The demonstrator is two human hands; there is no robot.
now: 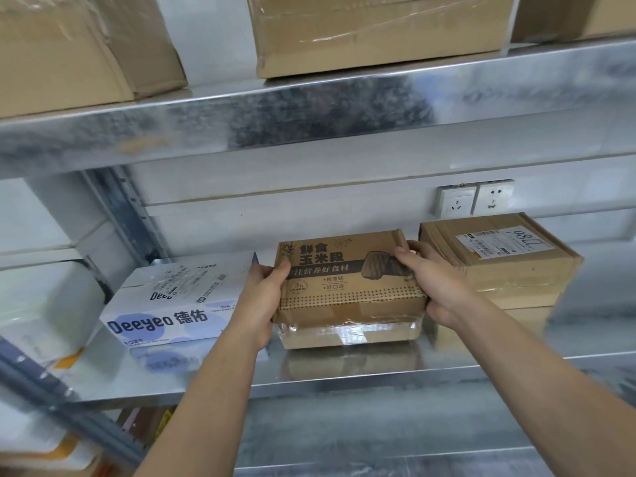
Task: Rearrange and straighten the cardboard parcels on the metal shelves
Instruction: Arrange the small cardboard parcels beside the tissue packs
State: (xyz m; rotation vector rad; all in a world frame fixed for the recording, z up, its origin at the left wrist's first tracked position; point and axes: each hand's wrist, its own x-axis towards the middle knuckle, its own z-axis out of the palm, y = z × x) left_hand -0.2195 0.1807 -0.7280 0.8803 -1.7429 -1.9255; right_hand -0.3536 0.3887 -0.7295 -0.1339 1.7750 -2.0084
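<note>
A brown printed cardboard parcel [344,270] sits on top of a flatter taped parcel [347,335] in the middle of the metal shelf [309,376]. My left hand [263,297] grips the printed parcel's left end, thumb on top. My right hand [437,280] grips its right end, fingers wrapped round the side. Directly to the right stands a stack of brown parcels [499,266] with a white shipping label on top. To the left lies a white and blue Deeyeo box [172,304].
The upper shelf [309,111] carries large brown cartons [378,32]. Two wall sockets [473,199] sit behind the stack. White packages [41,304] lie at the far left beyond a shelf upright [127,215]. A lower shelf level shows below.
</note>
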